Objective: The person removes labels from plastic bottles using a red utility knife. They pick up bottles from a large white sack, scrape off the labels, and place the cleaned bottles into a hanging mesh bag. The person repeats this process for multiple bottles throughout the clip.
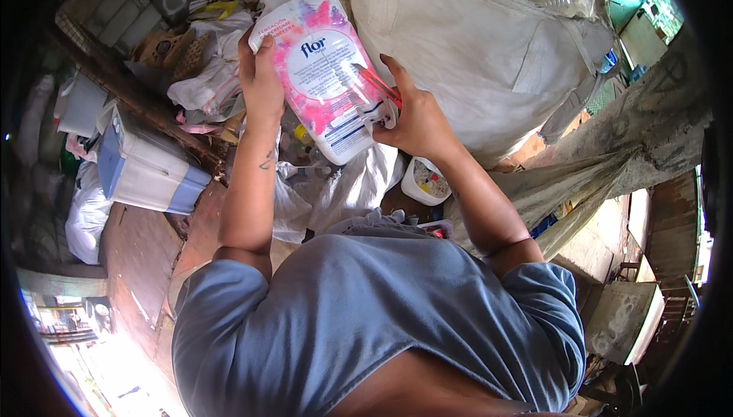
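Observation:
My left hand (263,76) grips a large white plastic Flor bottle (318,68) by its side near the shoulder, thumb on the front. The bottle leans to the left, its capless neck at the top, with a pink and purple printed label facing me. At the bottle's right edge, my right hand (409,111) is closed around a red-handled tool (381,86) whose kind I cannot tell; its tip lies against the label. A crumpled, partly clear piece of film or label shows at the lower right of the bottle, by my right fingers.
A big whitish woven sack (458,56) bulges at upper right. Below my right hand stands a white tub (425,182) holding small caps. An open white sack (355,185) with clear bottles lies below the Flor bottle. A white and blue container (152,171) lies at left, beside a rusty beam (137,99).

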A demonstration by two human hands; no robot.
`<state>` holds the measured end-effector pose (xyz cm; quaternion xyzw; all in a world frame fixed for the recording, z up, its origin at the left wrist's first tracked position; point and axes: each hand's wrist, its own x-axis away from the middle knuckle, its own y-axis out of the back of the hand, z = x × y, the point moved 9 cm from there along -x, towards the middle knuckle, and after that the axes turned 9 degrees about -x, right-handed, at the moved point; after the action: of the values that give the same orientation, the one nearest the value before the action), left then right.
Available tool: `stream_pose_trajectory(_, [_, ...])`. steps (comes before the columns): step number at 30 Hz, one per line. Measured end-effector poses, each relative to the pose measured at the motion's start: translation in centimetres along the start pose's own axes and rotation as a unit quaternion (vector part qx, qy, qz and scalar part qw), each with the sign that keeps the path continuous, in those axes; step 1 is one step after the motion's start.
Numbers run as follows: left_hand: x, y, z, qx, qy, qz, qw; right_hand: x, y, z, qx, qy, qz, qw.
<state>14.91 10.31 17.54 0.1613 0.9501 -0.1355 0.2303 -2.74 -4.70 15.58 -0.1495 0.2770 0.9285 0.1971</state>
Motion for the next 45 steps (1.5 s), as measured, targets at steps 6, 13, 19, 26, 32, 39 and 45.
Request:
stream_pose_trajectory(6, [0.6, 0.1, 1.6, 0.055, 0.088, 0.010, 0.995, -0.1, 0.6, -2.3, 0.046, 0.003, -0.058, 0.997])
stream_pose_trajectory(13, [4.2, -2.9, 6.9, -0.022, 0.138, 0.037, 0.990, -1.8, -3.2, -6.6, -0.674, -0.117, -0.021, 0.729])
stream_pose_trajectory(19, [13.5, -7.7, 12.8, 0.312, 0.421, 0.297, 0.798, -1.2, -3.8, -7.8, -0.673, -0.105, 0.032, 0.731])
stream_pose_trajectory(26, [16.2, -8.9, 15.4, 0.195, 0.420, 0.426, 0.777, 1.7, -3.6, -11.3, -0.671, -0.206, 0.003, 0.713])
stream_pose_trajectory(32, [16.8, -6.2, 23.5, 0.156, 0.586, 0.281, 0.744, 6.6, 7.9, -15.8, -0.495, -0.161, -0.193, 0.832])
stream_pose_trajectory(39, [12.7, -6.1, 20.2, 0.140, 0.460, 0.364, 0.798, 29.0, 24.9, -22.6, -0.385, -0.312, -0.332, 0.803])
stream_pose_trajectory(45, [12.7, -2.1, 20.1, 0.021, 0.458, 0.365, 0.810, 47.1, 30.2, -32.2, 0.048, -0.624, -0.332, 0.706])
